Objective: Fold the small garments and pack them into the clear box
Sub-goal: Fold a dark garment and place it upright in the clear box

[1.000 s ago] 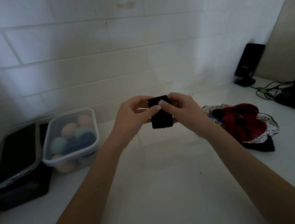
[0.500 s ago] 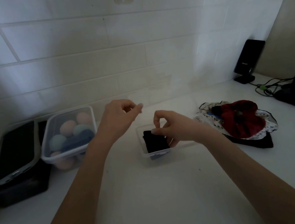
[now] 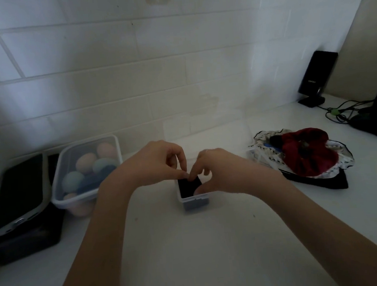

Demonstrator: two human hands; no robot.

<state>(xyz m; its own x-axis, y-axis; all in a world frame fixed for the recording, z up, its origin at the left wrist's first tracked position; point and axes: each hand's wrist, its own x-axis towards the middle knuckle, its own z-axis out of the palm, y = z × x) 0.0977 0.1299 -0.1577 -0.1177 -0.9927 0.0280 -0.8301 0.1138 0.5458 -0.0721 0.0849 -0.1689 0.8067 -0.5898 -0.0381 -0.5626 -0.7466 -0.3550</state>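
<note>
A small clear box (image 3: 194, 198) stands on the white counter at the centre, with a folded black garment (image 3: 187, 188) sitting in it. My left hand (image 3: 153, 163) pinches the garment's far edge with thumb and forefinger. My right hand (image 3: 226, 171) grips it from the right, forefinger at the far edge and thumb at the near right corner. The fingertips of both hands meet over the box. To the right lies a loose pile of garments (image 3: 305, 154): a red one on top of white lace-trimmed pieces, with a black one (image 3: 317, 181) underneath.
A lidded plastic container (image 3: 86, 171) with pastel rounded items stands at the left by the tiled wall. A black case with a dark glossy slab (image 3: 15, 192) is at the far left. A black speaker (image 3: 315, 76), cables (image 3: 338, 113) and a dark device (image 3: 375, 125) occupy the back right.
The black garment went from held up in both hands down into the clear box. My left hand let go, then came back to the garment's far edge.
</note>
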